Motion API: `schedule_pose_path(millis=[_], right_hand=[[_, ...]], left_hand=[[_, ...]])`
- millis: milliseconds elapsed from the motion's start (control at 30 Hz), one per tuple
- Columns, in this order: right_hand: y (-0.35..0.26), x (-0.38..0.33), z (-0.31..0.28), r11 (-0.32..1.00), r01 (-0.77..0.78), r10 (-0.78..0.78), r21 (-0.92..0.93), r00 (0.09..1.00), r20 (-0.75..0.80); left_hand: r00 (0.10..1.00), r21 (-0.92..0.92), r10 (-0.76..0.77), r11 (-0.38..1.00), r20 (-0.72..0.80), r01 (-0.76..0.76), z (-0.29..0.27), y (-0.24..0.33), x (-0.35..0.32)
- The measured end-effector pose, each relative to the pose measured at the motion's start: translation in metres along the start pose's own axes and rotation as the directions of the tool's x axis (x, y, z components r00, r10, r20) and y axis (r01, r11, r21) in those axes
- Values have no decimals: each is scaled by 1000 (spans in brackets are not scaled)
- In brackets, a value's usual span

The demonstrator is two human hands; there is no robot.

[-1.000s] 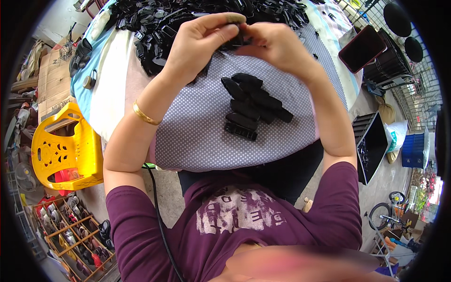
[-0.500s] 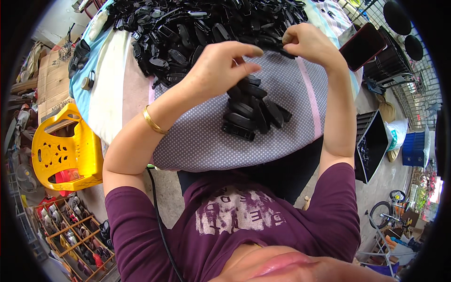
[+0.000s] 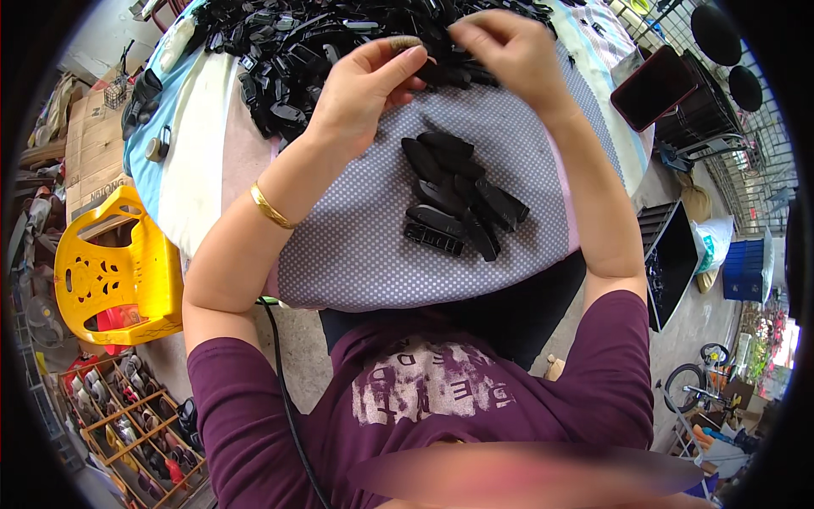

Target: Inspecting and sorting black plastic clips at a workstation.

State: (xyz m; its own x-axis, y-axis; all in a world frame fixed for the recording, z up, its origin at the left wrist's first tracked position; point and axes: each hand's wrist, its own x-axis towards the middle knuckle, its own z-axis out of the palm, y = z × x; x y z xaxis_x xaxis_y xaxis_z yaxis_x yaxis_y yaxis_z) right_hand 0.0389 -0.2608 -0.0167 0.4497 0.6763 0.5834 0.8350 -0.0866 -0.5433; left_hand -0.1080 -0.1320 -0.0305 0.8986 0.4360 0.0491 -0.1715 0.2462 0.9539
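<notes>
At the near edge of a large heap of black plastic pieces [image 3: 339,38], my left hand [image 3: 365,89] has its thumb pressed to the index finger. What lies in that pinch, if anything, is hidden or too small to name. My right hand [image 3: 513,59] is just to the right of it, over the heap, with its fingers bent and smeared by motion. Nearer to me, a small group of oblong black plastic pieces [image 3: 441,197] rests on the dotted grey cloth [image 3: 348,263]. Neither hand touches this group.
Left of the table stands a yellow plastic chair [image 3: 157,271]. A dark phone [image 3: 653,87] is at the table's right edge, with a black bin [image 3: 672,263] lower down. A small round object [image 3: 158,144] sits on the cloth's left side. A black cable [image 3: 284,373] hangs beside my left arm.
My left hand has moved away from me and left, off the small group. My right hand has swung left across the heap's near edge. Pieces in the small group lie differently.
</notes>
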Motion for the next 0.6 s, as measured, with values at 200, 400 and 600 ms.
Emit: schedule_pose_path(millis=[200,400,600], right_hand=[[51,1,-19,893,-198,172,-405,980,-102],[47,4,-20,977,-66,15,-201,969,-245],[-2,-3,10,325,239,-324,915,937,-130]], left_hand=[[977,235,171,952,123,-197,1,5,-2],[972,308,203,923,118,-230,2,11,-2],[997,-29,-30,999,68,32,-7,16,2]])
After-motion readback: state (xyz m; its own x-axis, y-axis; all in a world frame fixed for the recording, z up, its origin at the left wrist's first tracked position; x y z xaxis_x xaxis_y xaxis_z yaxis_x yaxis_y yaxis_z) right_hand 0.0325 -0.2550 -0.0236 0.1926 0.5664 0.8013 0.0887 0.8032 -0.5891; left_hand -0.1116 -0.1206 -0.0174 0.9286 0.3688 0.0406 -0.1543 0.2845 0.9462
